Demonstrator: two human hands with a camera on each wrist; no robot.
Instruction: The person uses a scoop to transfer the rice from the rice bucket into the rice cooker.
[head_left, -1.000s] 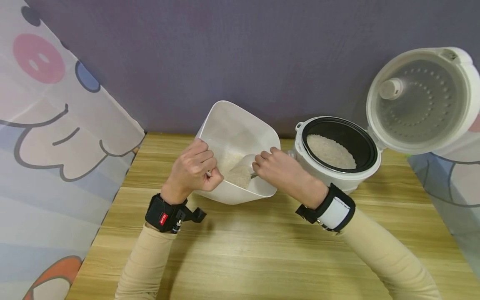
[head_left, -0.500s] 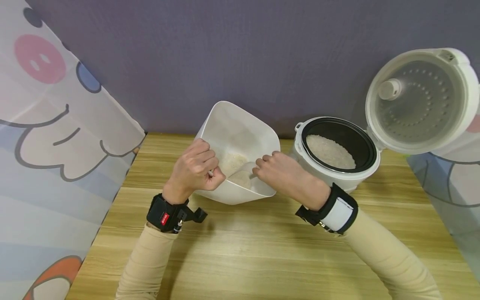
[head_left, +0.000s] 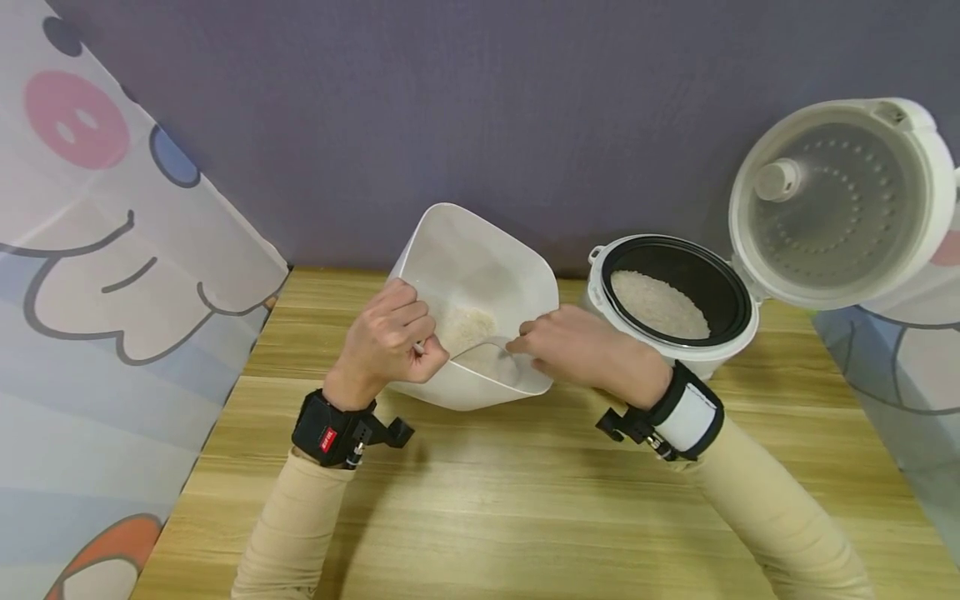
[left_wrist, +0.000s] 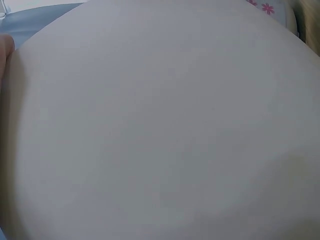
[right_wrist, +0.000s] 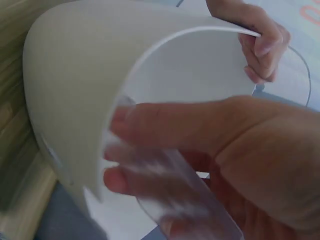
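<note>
A white bin [head_left: 517, 279] leans tilted toward the person, with loose rice [head_left: 467, 323] inside. My left hand [head_left: 393, 329] grips its left front rim, thumb curled over the edge. The left wrist view is nearly filled by the bin's pale wall [left_wrist: 160, 120]. My right hand [head_left: 592, 346] reaches over the bin's right side, and its fingers curl around a clear plastic scoop [right_wrist: 187, 195]. In the head view the scoop lies low inside the bin near the front wall, partly hidden by the fingers, with rice in or around it. The right wrist view is blurred at the fingers.
Right of the bin stands a white rice cooker [head_left: 752, 333]. Its lid [head_left: 840, 200] is raised, and rice [head_left: 656, 304] lies in its black inner pot [head_left: 720, 296]. A wooden table [head_left: 480, 500] carries everything, with a grey wall [head_left: 480, 108] behind and printed cloth [head_left: 150, 275] at the left.
My right hand has turned and shifted its finger hold on the scoop, the wrist moving slightly right. Scoop and rice sit lower against the front wall. The left hand and bin stay put.
</note>
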